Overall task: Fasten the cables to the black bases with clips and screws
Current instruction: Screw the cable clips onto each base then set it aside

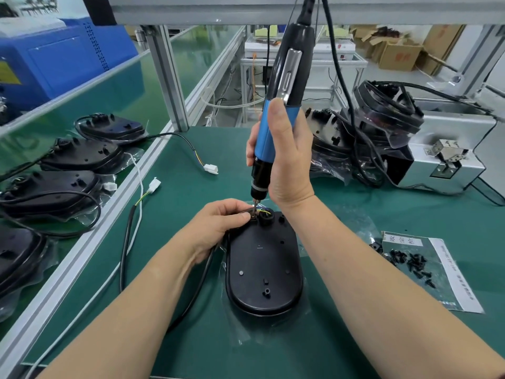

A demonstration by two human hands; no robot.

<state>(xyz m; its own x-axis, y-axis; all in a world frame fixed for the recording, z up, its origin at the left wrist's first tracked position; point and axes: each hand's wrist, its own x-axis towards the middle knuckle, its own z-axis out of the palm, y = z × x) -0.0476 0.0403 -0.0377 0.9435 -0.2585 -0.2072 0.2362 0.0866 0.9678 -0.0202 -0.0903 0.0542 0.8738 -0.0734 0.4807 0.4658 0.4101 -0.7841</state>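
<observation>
- The right hand (284, 160) is wrapping its fingers round the blue grip of an upright electric screwdriver (284, 86), whose bit is touching down at the far end of the black base (263, 269).
- The left hand (218, 222) is pinching the cable (200, 283) against that same far end, thumb just beside the bit; any clip there is too small to make out.
- The base is lying flat near the middle of the green mat (218, 149), the cable trailing off its left side towards the near edge.
- Loose black screws (415, 265) are lying on a printed sheet (459, 285) to the right, apart from the base.
- An aluminium rail (82, 250) is bounding the mat on the left; beyond it, more bases (79, 154) are sitting in a row.
- Open mat is showing between base and rail, crossed by thin leads.
</observation>
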